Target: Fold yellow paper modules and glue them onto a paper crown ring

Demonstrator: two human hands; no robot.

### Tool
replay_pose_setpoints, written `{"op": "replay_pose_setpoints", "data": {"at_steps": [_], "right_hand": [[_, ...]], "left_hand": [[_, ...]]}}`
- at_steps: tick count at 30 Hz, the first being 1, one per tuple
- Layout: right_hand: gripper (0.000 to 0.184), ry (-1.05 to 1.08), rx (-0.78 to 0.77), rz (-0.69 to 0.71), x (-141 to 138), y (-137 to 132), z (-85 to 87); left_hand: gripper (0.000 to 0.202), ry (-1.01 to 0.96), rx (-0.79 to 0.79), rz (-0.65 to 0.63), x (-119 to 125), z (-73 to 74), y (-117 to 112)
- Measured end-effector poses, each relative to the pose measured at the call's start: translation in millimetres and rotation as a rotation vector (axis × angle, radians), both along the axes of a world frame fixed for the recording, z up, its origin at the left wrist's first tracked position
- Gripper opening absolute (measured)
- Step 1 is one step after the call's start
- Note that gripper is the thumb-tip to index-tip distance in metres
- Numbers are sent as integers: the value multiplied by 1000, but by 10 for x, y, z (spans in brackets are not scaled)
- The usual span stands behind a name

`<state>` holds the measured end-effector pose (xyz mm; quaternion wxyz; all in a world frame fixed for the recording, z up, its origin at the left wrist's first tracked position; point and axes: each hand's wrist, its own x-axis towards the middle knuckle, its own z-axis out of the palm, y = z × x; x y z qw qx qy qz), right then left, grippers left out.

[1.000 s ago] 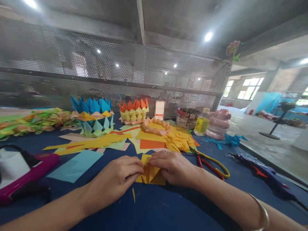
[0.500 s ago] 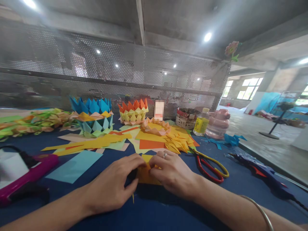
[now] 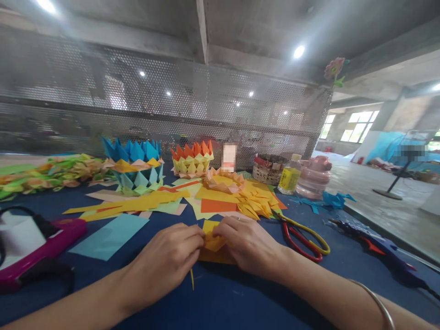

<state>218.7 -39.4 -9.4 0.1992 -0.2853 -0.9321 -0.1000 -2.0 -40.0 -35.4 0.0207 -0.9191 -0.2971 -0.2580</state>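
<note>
At the far left a heap of green and orange folded paper (image 3: 55, 172) lies behind a magenta tool (image 3: 74, 227), with a pale blue sheet (image 3: 110, 236) flat just beside the tool. Behind the sheet stands a blue-topped paper basket (image 3: 134, 153), yellow strips (image 3: 144, 201) in front of it. The left hand (image 3: 172, 252) has its fingers drawn together on the left side of a yellow paper (image 3: 210, 245), partly folded and low over the dark blue table (image 3: 240, 305) between the two hands; a thin yellow sliver (image 3: 192, 280) lies near that hand. The right hand (image 3: 249, 243) — ringed, fingers bunched — grips the paper's right side. Beyond it are a peach ring of folded paper (image 3: 225, 181) and a cluster of yellow folded pieces (image 3: 256, 202), then a clear bottle (image 3: 288, 178), red-and-yellow-handled scissors (image 3: 304, 240) nearer, a pink bottle (image 3: 313, 178) and, at far right, a dark blue glue gun (image 3: 385, 252).
</note>
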Motion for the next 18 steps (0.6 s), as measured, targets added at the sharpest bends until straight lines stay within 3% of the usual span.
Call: {"op": "replay_pose_setpoints", "data": {"at_steps": [5,11,18], "right_hand": [[7,-64,29,2,-13,-26,29],[21,-67,-3,0,-20,-81,76],[5,-47,-51,55,-75,-126,36]], "left_hand": [[28,2,-41,34,19,6,-55],[22,-126,-200,42,17,13,-42],[20,-27,-116,33,18,3,-95]]}}
